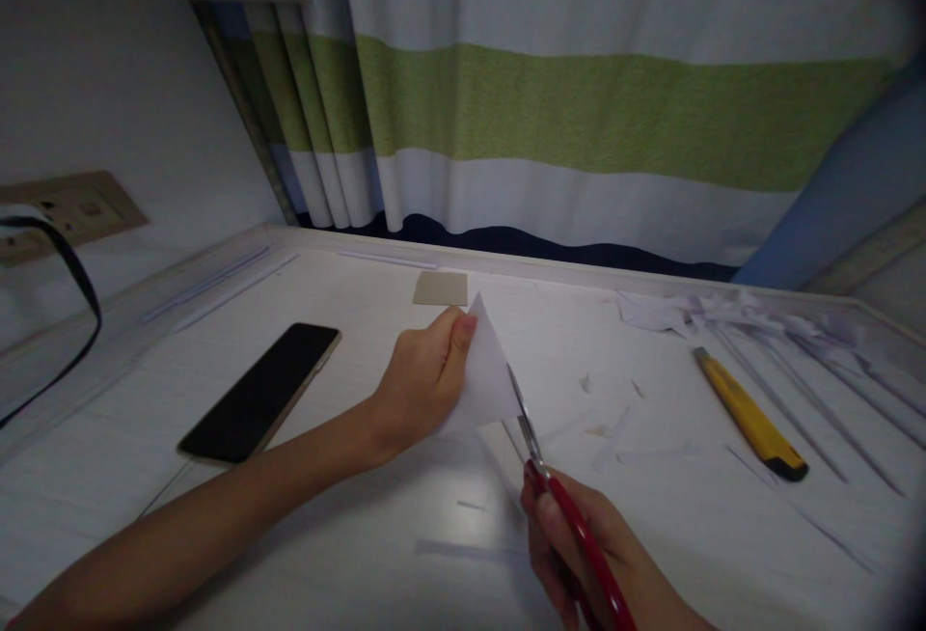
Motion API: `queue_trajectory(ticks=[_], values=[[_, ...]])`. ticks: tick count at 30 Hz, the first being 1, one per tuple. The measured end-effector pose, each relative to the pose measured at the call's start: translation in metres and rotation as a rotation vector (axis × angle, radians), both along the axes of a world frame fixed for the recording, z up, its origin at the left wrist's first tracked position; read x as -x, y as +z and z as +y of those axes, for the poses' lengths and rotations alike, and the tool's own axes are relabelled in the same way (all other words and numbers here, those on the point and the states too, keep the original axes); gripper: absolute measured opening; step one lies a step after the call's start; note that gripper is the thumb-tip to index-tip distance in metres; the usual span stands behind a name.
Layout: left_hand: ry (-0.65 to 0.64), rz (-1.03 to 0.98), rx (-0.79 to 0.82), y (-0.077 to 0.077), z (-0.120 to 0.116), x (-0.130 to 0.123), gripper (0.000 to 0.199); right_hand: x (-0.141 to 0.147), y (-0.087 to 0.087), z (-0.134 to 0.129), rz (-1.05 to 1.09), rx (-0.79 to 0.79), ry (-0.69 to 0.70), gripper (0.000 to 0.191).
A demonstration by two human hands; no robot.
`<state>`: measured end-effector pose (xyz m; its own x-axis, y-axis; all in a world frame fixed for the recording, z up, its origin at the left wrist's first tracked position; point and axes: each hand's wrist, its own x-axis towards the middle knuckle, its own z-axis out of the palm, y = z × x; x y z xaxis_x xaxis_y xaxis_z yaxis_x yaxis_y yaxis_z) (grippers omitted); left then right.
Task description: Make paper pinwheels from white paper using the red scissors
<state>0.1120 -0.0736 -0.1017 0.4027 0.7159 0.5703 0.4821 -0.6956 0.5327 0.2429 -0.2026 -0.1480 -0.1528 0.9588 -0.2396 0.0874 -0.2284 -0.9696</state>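
My left hand [426, 370] pinches a white piece of paper [490, 375] with a pointed top, thumb on its upper left edge. My right hand [579, 539] grips red-handled scissors [531, 438], its fingers closed around the handles. The scissors' blades are parted and point up toward the paper's right edge, with one blade alongside it. Whether the blades touch the paper I cannot tell. Beyond my left hand a small beige square card [441, 288] lies flat on the white table [362, 534].
A black phone [261, 390] lies left of my left arm. To the right are a yellow utility knife [750, 411], rolled paper sticks [825, 399] and crumpled paper [759, 315]. Thin paper scraps [614, 438] are scattered mid-table. A striped curtain [579, 110] hangs behind; a black cable [79, 274] hangs left.
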Motion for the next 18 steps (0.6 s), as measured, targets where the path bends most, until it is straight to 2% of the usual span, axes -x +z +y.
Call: queue_trajectory(ticks=[9, 18], values=[[0.003, 0.007, 0.020, 0.0026, -0.0018, 0.0002, 0.030, 0.0024, -0.0030, 0.0007, 0.076, 0.024, -0.005, 0.047], [0.007, 0.010, 0.019, 0.0024, -0.0012, 0.0000, 0.030, 0.0025, -0.0035, 0.0009, 0.061, 0.027, -0.027, 0.046]])
